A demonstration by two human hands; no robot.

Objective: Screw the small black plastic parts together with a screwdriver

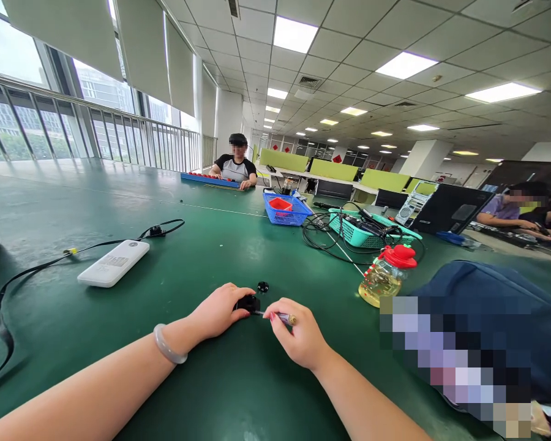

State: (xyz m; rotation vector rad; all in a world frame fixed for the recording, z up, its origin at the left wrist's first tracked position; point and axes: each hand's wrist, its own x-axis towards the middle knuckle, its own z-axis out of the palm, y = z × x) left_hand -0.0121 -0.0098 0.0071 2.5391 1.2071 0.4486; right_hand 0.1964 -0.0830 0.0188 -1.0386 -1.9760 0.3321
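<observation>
On the green tabletop (202, 251), my left hand (218, 311) is closed around a small black block-like part (252, 304), thumb in front and fingers behind. My right hand (298, 334) pinches a screwdriver (284, 318) with a pale handle, held nearly level. Its thin shaft points left and reaches the black part's right side; the exact contact at the tip is too small to make out. A small round black piece (263, 286) lies just behind the part, apart from both hands.
A white power bank (114, 263) and black strap (37, 267) lie left. A red-lidded jar (382, 283), teal basket (349, 231), tangled cables and blue basket (284, 215) stand right and beyond. A dark blue bag (500, 294) covers the right side. Another person (236, 162) sits across.
</observation>
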